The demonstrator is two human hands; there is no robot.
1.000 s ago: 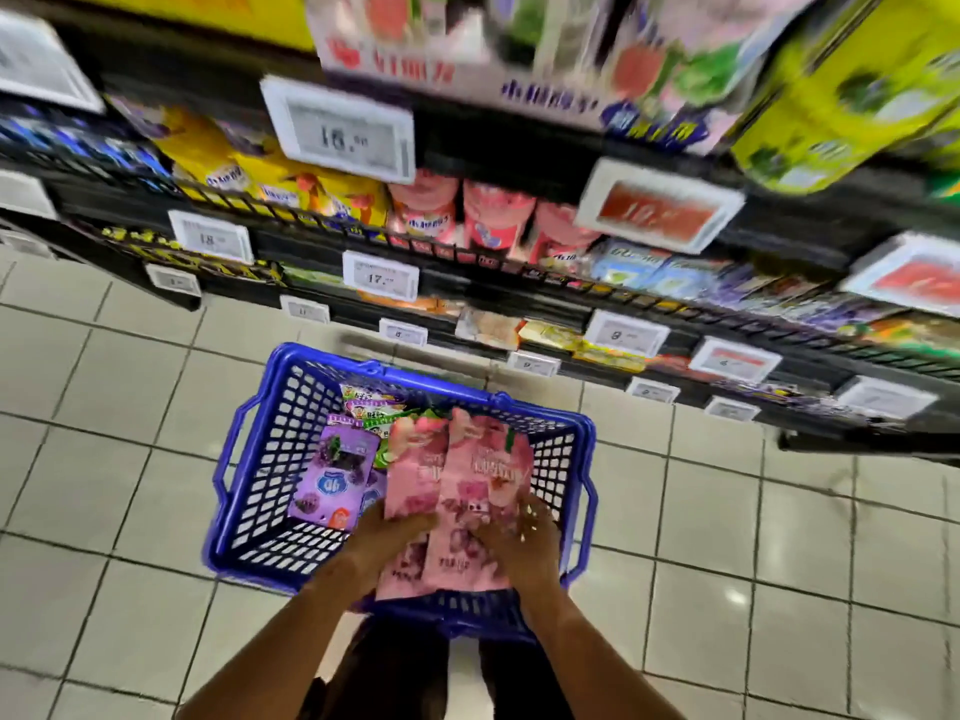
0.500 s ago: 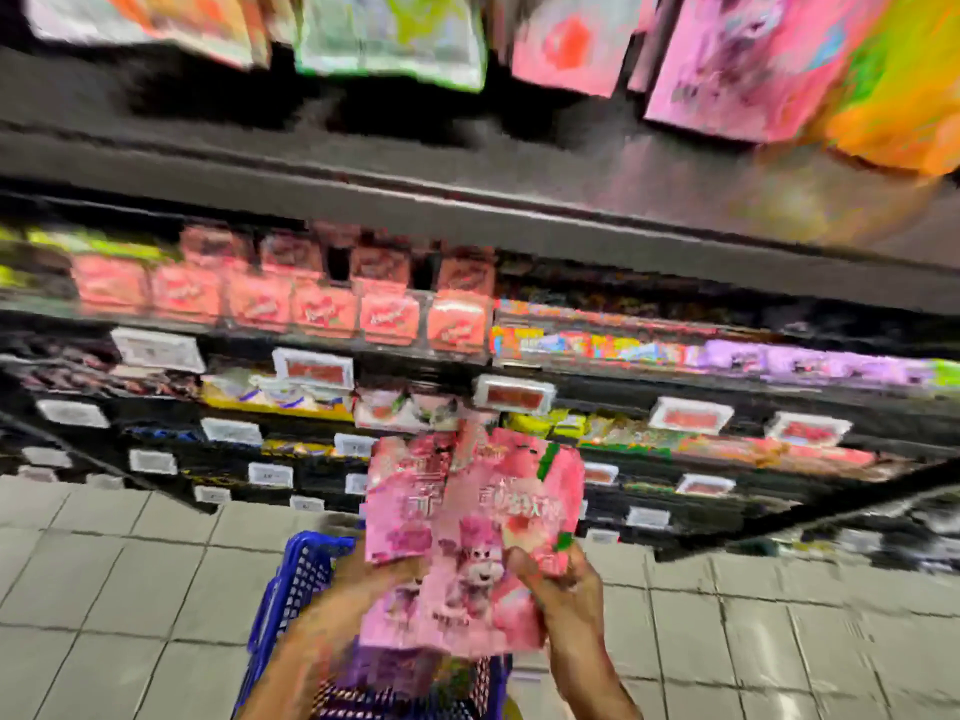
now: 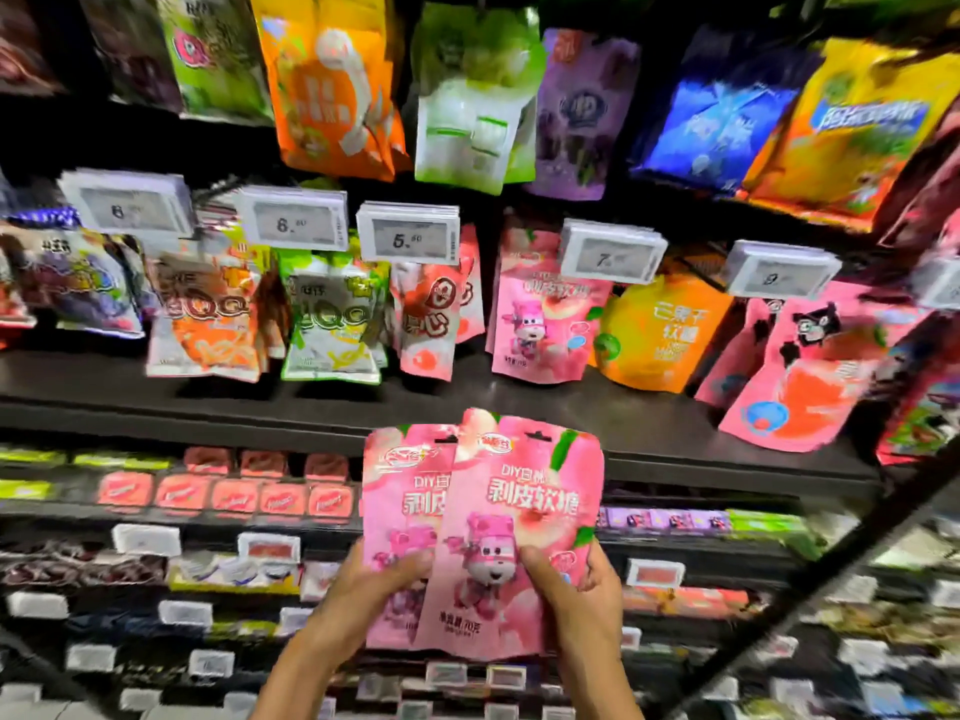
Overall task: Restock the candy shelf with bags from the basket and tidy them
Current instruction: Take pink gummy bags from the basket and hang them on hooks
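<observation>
Left hand (image 3: 363, 597) and right hand (image 3: 579, 602) both grasping pink bags (image 3: 519, 517); hang squarely on matching pink row (image 3: 540, 324) above.

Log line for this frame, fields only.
left hand: grips pink candy bags | right hand: grips them too | matching bags: displayed above | placement: pending

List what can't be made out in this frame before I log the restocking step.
1. Pink bags: the head view shows two fronts; the front one may hide more.
2. Left hand and right hand: thumbs show, but the fingers are mostly behind the bags.
3. Price tag over the matching hanging bags: the digits after 7 are blurred.
4. Lower shelves: motion blur makes the labels unreadable.
5. Basket: out of frame.
</observation>
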